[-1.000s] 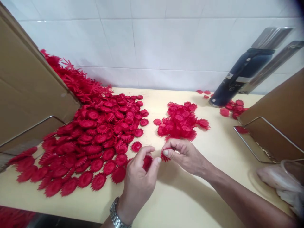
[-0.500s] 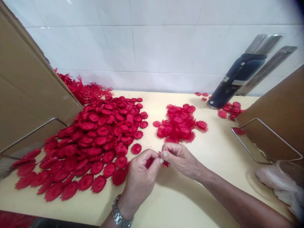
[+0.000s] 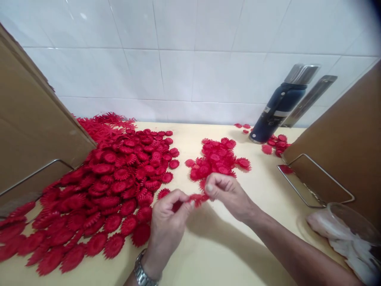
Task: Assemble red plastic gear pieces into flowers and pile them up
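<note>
Between my hands is a red fringed piece (image 3: 197, 200), its edge cut into petal-like points. My left hand (image 3: 171, 220), with a metal watch on the wrist, pinches its left side between thumb and finger. On the other side, the thumb and finger of my right hand (image 3: 228, 194) close on its right end. Just beyond my hands lies a small pile of flat red fringed pieces (image 3: 218, 155). Left of my left hand spreads a large heap of round red pieces with curled-up fringes (image 3: 119, 186).
Cardboard sheets (image 3: 32, 103) stand at the left, with another cardboard panel (image 3: 336, 131) and a wire bookend (image 3: 315, 174) at the right. A dark blue flask (image 3: 278, 113) is by the tiled wall. A plastic tub with a white bag (image 3: 336, 230) sits at the lower right.
My hands have drawn slightly apart, and more of the red piece shows between them. The whole view has shifted, moving the table's things a little left and mostly down.
</note>
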Demonstrator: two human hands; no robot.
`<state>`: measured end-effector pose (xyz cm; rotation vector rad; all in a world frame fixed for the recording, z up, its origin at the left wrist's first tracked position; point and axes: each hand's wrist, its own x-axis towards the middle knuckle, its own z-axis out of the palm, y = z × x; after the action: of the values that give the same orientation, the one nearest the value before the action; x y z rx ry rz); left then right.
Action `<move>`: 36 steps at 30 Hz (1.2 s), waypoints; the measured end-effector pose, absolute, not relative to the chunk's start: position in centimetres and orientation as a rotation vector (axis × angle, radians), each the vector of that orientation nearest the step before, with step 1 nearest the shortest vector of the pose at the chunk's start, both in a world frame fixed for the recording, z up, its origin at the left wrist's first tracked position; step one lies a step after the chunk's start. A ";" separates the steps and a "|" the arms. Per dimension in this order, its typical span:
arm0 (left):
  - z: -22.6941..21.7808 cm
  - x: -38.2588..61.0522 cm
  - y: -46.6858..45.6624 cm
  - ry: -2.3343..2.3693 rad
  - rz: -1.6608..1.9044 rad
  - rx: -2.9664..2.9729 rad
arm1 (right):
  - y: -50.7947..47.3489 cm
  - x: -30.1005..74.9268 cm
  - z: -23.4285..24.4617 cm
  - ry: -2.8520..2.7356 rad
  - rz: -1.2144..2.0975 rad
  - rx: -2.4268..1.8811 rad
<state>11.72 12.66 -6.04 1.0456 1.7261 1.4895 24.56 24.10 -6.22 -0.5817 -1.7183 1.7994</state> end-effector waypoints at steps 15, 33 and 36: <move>-5.2 11.1 20.1 1.375 1.429 0.776 | 31.4 27.7 -5.4 -2.205 0.366 -0.992; -8.0 13.9 14.8 0.897 1.585 0.450 | 23.1 24.4 -8.0 -2.467 0.906 -0.604; -8.5 13.9 15.0 0.953 1.604 0.444 | 23.0 24.2 -8.1 -2.545 0.783 -0.631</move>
<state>13.94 15.00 -8.55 0.4436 0.9532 1.6044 24.16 22.95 -8.06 -0.6311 -2.5449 0.7825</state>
